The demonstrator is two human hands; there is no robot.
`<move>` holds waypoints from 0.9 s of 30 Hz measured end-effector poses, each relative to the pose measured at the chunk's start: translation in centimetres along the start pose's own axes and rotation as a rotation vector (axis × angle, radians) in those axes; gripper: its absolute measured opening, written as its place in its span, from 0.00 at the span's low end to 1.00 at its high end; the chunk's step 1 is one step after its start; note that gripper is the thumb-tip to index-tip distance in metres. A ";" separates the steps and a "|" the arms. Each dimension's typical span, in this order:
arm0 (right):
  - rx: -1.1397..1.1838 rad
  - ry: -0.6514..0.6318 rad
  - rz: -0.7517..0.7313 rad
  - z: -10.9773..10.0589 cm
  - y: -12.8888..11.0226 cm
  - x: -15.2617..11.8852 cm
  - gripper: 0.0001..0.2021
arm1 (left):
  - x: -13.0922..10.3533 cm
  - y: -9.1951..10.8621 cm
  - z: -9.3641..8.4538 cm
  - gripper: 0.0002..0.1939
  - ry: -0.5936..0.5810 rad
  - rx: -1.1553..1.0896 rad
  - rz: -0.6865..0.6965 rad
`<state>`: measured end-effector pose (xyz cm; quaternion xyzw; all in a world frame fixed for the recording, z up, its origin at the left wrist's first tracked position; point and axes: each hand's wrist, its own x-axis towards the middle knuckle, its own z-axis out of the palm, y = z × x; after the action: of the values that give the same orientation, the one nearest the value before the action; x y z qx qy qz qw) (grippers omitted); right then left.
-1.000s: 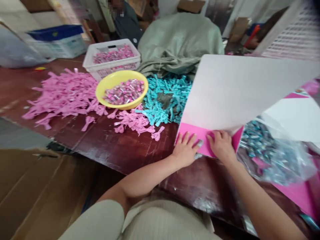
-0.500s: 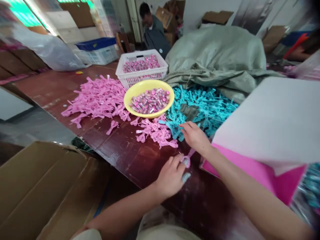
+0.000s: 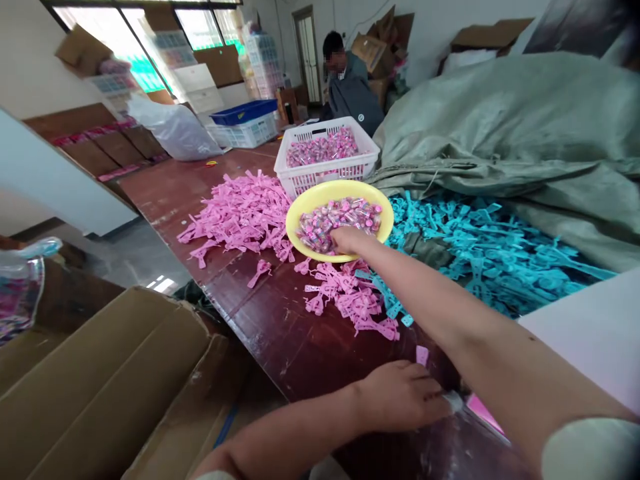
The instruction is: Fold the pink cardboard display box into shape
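Observation:
My right hand (image 3: pixel 346 240) reaches into the yellow bowl (image 3: pixel 295 233), its fingers down among small clear tubes with pink caps (image 3: pixel 353 212); the fingertips are hidden. Low on the dark red table, my left hand (image 3: pixel 407 395) has its fingers bent together around something small and pale at the fingertips, too unclear to name. A pink plastic piece (image 3: pixel 423 355) lies just beyond that hand. Pink plastic pieces (image 3: pixel 350 297) are heaped in front of the bowl, with a larger pink pile (image 3: pixel 245 210) to its left. Turquoise pieces (image 3: pixel 500 247) spread to the right.
Behind the bowl stands a white basket (image 3: pixel 327 170) of similar tubes. A green-grey cover (image 3: pixel 500 120) fills the back right. An open cardboard box (image 3: pixel 100 387) is beside the table (image 3: pixel 260 333) at the lower left. A person (image 3: pixel 350 87) sits at the back.
My right hand has moved from the turquoise pieces into the yellow bowl. My left hand shows lower and further right, and the pink ring-like piece near its fingers is no longer visible. The view has shifted.

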<state>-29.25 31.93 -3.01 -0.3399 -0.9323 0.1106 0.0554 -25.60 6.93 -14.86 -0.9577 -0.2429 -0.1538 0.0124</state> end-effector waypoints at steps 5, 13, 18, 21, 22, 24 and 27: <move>-0.006 0.026 0.012 -1.8 1.6 -1.7 0.12 | -2.6 -1.2 -2.5 0.15 -0.035 -0.036 -0.026; 0.470 0.371 0.035 -3.1 1.2 -19.0 0.16 | -1.7 -5.1 -3.8 0.12 -0.162 -0.173 0.087; 0.707 0.381 0.211 -0.9 0.6 -30.9 0.10 | -0.7 -4.1 -6.0 0.22 -0.110 -0.329 -0.194; 0.717 0.297 0.230 -0.2 0.2 -34.0 0.10 | -1.0 -3.1 -7.5 0.27 -0.083 -0.550 -0.450; 0.695 0.257 0.216 -0.2 -0.1 -34.2 0.11 | -1.1 -2.8 -7.9 0.26 -0.077 -0.622 -0.492; 0.633 0.204 0.159 -0.2 -0.6 -33.9 0.12 | -1.3 -2.4 -8.7 0.20 -0.064 -0.738 -0.524; 0.565 0.208 0.049 -0.3 -1.4 -32.5 0.13 | -1.5 -2.2 -9.6 0.12 -0.038 -0.840 -0.514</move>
<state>-5.22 9.93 -3.33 -0.3429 -0.8455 0.3312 0.2404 -30.68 7.17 -6.24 -0.7918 -0.3885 -0.2192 -0.4173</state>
